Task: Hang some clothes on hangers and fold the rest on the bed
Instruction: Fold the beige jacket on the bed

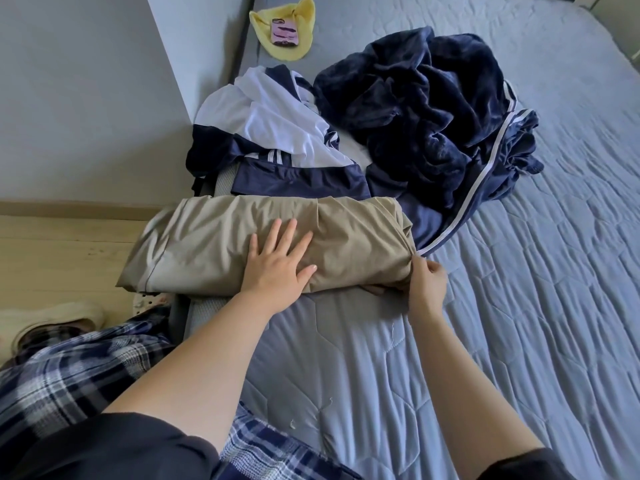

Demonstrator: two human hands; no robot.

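Nearest to you, your legs in plaid trousers [69, 375] stand against the left edge of the bed [519, 341], and one cream slipper [52, 317] shows beside them on the wooden floor [52, 244]. Both your bare forearms reach forward over the grey-blue quilted cover. Your left hand [277, 268] lies flat on the beige garment [214, 237], with the fingers straight and a little spread, pressing the cloth down near its middle. Your right hand [427, 282] is at the right end of the same garment, and its thumb and fingers are curled and pinch the edge of the cloth there. The beige garment is folded into a long band that lies across the left edge of the bed; its left end hangs over this edge, above the floor. Just behind it, also at the left edge, lies a navy and white sports top [270, 126], not folded, and the beige band covers its near part. To the right of this top, more toward the middle of the bed, a dark navy fleece [422, 109] sits in a loose heap on navy trousers with white side stripes [512, 143]. Farthest away, near the far left corner, a yellow cloth [306, 29] lies with a phone in a pink case [284, 32] on top of it.
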